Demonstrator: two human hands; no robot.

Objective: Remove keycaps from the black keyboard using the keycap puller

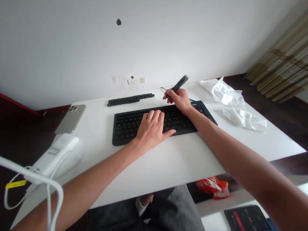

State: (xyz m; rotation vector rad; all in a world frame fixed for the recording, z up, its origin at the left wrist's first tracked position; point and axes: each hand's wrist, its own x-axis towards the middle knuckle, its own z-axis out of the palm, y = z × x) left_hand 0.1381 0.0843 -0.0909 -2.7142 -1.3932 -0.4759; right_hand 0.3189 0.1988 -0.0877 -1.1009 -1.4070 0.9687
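A black keyboard (126, 127) lies on the white table. My left hand (151, 126) rests palm down on its keys, fingers laid forward and thumb spread to the right. My right hand (180, 99) is closed around a slim black brush (180, 83), held tilted above the keyboard's back edge. The brush's tufted end points up and away. Thin wires show below my right fingers, near the keyboard's back edge. Behind the keyboard, small black keycaps (130, 99) lie lined up in rows.
On the table's left are a phone (71, 118) and a white power strip (56, 151) with a white cable (28, 172). Crumpled white plastic bags (228, 94) lie at the right. Below, an orange wrapper (213, 186) and a dark flat package (247, 219) sit on a shelf.
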